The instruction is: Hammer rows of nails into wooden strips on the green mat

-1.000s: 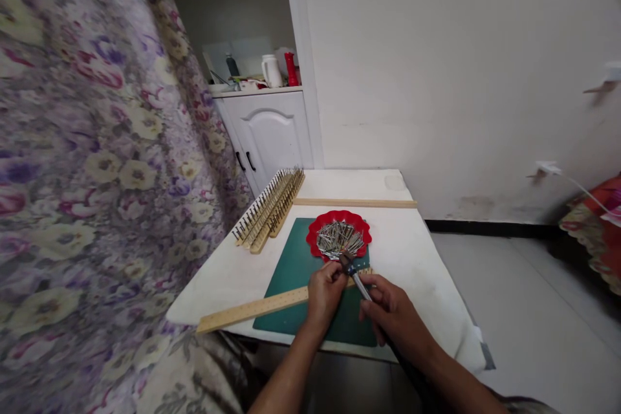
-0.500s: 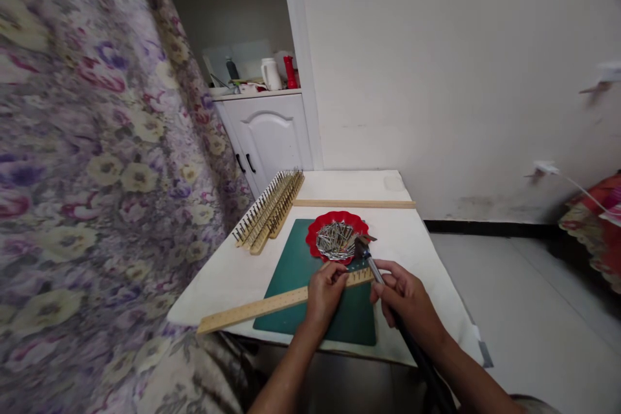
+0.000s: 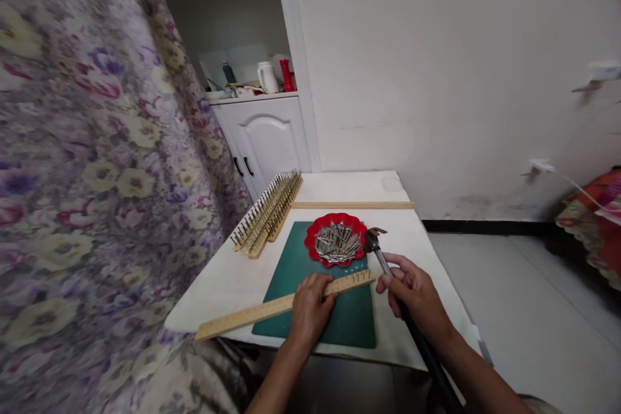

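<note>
A wooden strip (image 3: 242,320) lies slantwise over the green mat (image 3: 279,330), with rows of small marks or holes along it. Several nails (image 3: 361,276) stand in its right end. My left hand (image 3: 310,307) grips the strip near its middle, fingers over the far edge and thumb on the near side. In my right hand (image 3: 412,291) is a claw hammer (image 3: 383,262), held by its shaft with the head raised right of the red scalloped bowl (image 3: 310,252). Loose nails (image 3: 337,242) fill that bowl, just beyond the strip.
Wooden strips studded with upright nails (image 3: 269,217) are grouped at the table's far left. Another bare strip (image 3: 354,206) lies across the back of the white table (image 3: 427,310). A floral curtain (image 3: 121,174) hangs at the left, and a wall (image 3: 412,77) rises behind.
My left hand has gone from pinched fingers above the strip to a grip on it, slightly left and nearer me. The hammer head has moved right, away from the bowl.
</note>
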Demonstrator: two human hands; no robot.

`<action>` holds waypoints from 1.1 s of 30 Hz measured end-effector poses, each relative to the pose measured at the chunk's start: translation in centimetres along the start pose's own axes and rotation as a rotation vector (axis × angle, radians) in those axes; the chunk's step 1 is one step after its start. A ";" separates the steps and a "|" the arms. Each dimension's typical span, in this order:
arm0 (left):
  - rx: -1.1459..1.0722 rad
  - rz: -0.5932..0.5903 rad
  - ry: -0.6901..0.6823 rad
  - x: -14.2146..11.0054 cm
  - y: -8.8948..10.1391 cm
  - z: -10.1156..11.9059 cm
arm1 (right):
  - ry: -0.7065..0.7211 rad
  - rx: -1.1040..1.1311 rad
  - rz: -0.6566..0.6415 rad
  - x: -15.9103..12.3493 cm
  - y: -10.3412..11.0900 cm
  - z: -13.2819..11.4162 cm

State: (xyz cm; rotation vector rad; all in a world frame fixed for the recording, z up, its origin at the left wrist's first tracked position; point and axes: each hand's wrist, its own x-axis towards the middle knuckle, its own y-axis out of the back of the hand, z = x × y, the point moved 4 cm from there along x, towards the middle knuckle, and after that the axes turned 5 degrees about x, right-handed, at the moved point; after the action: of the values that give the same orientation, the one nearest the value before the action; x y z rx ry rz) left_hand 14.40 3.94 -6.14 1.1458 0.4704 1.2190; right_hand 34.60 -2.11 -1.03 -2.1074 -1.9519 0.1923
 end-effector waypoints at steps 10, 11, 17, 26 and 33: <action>-0.042 0.053 -0.023 0.6 0.8 0.8 | -0.005 0.022 0.009 0.1 0.2 -0.7; -0.054 0.068 -0.035 1.1 1.2 0.9 | -0.001 0.026 0.014 0.1 0.3 -0.9; 0.107 0.024 0.008 7.1 1.3 1.9 | 0.003 0.030 0.045 0.4 0.6 -1.0; 0.310 -0.153 0.178 11.6 -1.5 1.0 | -0.006 0.037 0.046 0.4 0.6 -1.0; 0.325 -0.116 0.172 11.1 -1.1 1.0 | -0.004 0.039 0.042 0.3 0.4 -0.9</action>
State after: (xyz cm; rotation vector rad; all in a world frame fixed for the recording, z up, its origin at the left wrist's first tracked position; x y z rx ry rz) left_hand 19.55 13.61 -3.69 1.2712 0.8783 1.1722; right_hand 35.27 -1.89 -0.22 -2.1261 -1.8918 0.2402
